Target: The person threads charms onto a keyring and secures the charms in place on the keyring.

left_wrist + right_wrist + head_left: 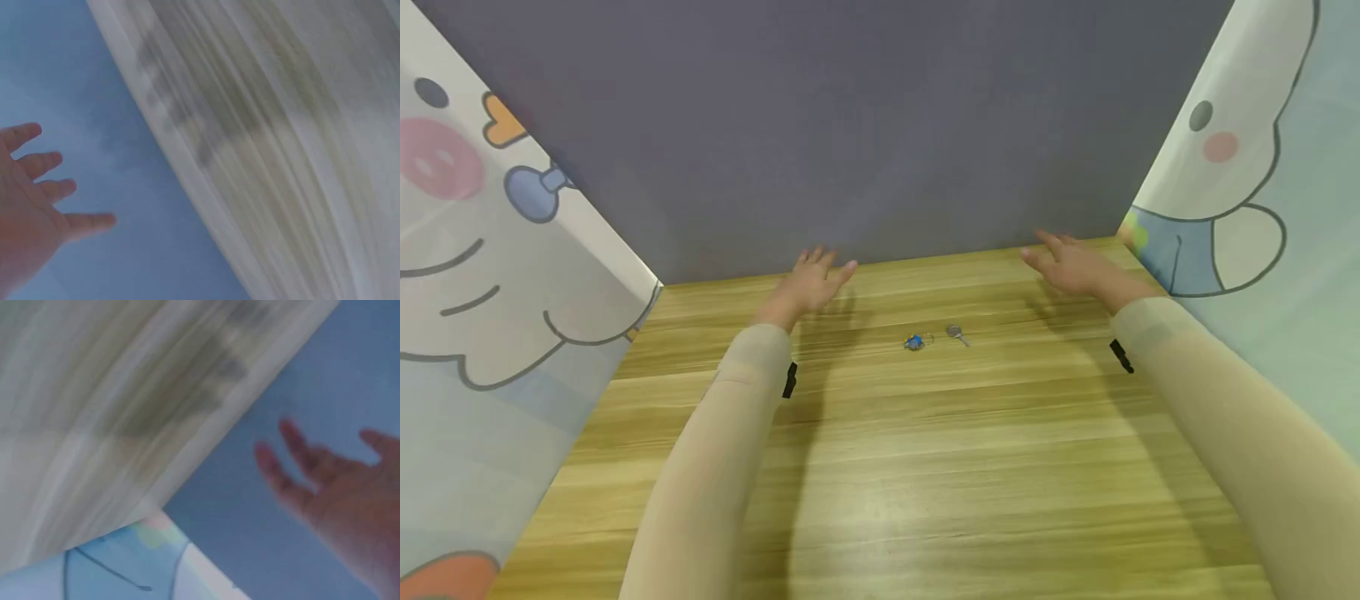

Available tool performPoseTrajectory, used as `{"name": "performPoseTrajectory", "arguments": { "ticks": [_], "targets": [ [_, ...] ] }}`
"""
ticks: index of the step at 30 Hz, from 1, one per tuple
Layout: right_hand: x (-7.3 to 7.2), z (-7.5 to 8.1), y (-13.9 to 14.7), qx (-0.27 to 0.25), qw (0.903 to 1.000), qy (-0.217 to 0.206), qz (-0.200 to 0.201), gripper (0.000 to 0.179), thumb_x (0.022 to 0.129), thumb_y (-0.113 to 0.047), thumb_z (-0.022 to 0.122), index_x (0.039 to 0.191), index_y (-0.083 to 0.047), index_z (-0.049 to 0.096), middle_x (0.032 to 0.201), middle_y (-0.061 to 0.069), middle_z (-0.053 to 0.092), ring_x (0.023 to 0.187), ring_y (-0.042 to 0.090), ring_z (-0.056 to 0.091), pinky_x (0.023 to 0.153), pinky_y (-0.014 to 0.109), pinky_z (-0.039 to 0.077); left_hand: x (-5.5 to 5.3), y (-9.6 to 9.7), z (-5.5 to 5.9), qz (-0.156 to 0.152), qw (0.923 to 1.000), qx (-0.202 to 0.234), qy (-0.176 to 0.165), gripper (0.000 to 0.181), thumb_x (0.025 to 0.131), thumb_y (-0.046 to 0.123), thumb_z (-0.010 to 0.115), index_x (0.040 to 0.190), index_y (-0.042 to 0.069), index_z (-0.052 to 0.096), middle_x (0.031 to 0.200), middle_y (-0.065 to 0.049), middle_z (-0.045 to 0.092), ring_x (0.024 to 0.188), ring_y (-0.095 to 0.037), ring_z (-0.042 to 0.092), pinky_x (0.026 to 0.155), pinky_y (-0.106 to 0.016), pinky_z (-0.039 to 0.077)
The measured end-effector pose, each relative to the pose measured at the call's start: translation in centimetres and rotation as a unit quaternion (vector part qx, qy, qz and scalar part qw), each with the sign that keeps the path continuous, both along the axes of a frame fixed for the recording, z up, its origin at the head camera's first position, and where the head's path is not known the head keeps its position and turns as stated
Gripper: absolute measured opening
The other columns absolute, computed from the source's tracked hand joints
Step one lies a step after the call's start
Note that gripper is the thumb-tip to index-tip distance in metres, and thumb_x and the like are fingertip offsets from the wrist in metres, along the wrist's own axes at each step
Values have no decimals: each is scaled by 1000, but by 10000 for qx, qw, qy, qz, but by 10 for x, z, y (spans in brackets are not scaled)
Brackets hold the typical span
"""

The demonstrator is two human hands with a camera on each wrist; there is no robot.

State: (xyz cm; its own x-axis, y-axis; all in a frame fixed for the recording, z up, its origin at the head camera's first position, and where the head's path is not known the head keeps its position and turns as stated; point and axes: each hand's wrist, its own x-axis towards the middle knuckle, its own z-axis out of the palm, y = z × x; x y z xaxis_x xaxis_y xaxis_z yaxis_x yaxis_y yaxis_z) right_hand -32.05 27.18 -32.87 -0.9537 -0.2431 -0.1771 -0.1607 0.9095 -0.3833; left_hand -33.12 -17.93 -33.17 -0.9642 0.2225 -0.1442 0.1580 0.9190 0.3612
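In the head view two small things lie near each other on the wooden table [880, 433]. One is a blue trinket [913, 342] with a thin metal ring at its right side, like a keychain. To its right lies a silver key-like piece [955, 332] with a round head and a thin shaft. My left hand [808, 285] hovers over the table's far part, left of the trinket, with its fingers spread. On the other side my right hand [1070, 267] is held above the far right of the table, fingers loosely extended. Both hands hold nothing, as the wrist views also show.
A dark grey panel [880, 125] rises behind the table's far edge. Cloths with cartoon prints hang at the left [512, 250] and right [1240, 208]. A black strap end shows at each wrist.
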Motion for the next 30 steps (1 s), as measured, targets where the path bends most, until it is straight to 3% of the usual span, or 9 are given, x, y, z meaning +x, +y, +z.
{"name": "performPoseTrajectory", "arguments": {
  "ticks": [3,7,11,13,17,22,26,30],
  "targets": [
    [5,2,-12,-309,9978,-248,524,85,111,-66,29,173,-12,4,172,36,18,153,60,30,121,77,27,7,8,5,-314,9990,331,-23,83,109,70,33,170,15,25,179,-15,19,167,-41,10,133,-66,15],
    [11,-4,-35,-1024,9862,-675,1109,76,114,-52,43,172,-14,13,159,32,39,125,52,64,105,65,52,20,26,4,-1096,9923,567,-60,66,110,50,52,160,7,46,162,-20,50,152,-39,45,126,-57,38],
    [14,-18,-62,-1349,9755,-1024,1402,66,113,-38,53,168,-15,24,140,27,52,98,37,70,86,51,59,30,53,-5,-2130,9764,212,-296,47,107,31,65,145,3,61,141,-19,66,131,-34,62,112,-49,51],
    [15,-26,-73,-1356,9719,-1172,1528,63,112,-33,56,165,-13,29,130,24,56,87,32,68,80,44,58,34,66,-10,-2398,9696,61,-478,43,105,28,69,140,4,64,137,-16,68,127,-31,63,109,-47,53],
    [17,-41,-88,-1284,9660,-1444,1718,58,111,-26,59,158,-4,33,108,18,62,70,22,58,70,34,50,34,86,-22,-2468,9659,41,-780,44,104,27,72,140,4,63,133,-13,69,124,-28,65,108,-44,54],
    [17,-47,-94,-1310,9612,-1640,1789,51,110,-21,62,149,-1,36,91,12,61,62,15,48,63,30,44,33,95,-34,-2356,9624,105,-1350,53,103,33,73,147,9,56,130,-8,63,118,-23,60,106,-42,51],
    [15,-44,-96,-1052,9613,-1655,1934,43,109,-20,64,144,-6,42,88,6,58,65,13,47,65,29,42,32,98,-40,-2446,9563,108,-1599,57,104,33,70,151,8,48,127,-6,53,113,-20,50,102,-37,46],
    [11,-46,-98,-770,9636,-1578,2017,30,108,-19,63,135,-12,51,88,2,54,74,15,46,72,30,39,32,100,-42,-2419,9539,240,-1761,49,109,28,63,148,6,44,123,-8,48,111,-20,46,100,-35,42]
  ]
}}
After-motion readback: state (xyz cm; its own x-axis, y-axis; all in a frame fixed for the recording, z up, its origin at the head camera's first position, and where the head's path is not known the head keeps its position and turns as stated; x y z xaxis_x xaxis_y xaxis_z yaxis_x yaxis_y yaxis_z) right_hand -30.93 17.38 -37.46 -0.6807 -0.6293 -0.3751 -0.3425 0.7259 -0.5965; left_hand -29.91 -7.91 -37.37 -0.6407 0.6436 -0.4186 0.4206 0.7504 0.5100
